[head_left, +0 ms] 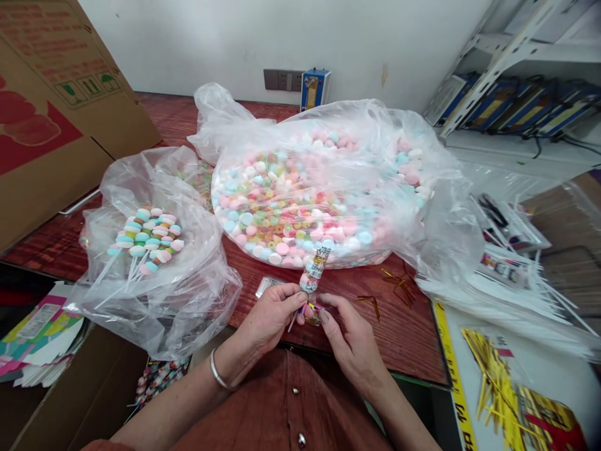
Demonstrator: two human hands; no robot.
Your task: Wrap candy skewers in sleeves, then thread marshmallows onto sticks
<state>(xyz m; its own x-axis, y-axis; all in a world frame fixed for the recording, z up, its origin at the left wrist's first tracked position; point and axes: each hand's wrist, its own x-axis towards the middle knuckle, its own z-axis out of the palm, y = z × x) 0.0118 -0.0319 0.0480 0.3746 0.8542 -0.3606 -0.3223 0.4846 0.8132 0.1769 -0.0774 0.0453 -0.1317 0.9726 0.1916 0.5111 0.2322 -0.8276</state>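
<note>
My left hand (272, 313) is closed around the lower end of a marshmallow stick in a clear printed wrapper (312, 273), which tilts up and away from me over the table's near edge. Pink and white sweets show through the wrapper. Close beside it, the thumb and forefinger of my right hand (347, 332) pinch the end of a thin, shiny twist tie (315, 307) at the wrapper's gathered neck. More pink pieces sit just under the fingers, partly hidden. Several loose gold twist ties (399, 285) lie on the table to the right.
A large tray of marshmallows and gummy rings (282, 213) under plastic fills the table's middle. At left, marshmallow skewers (148, 238) rest on a plastic bag, near a cardboard box (61, 125). White sticks (507, 300) and yellow twist ties (493, 382) lie at right.
</note>
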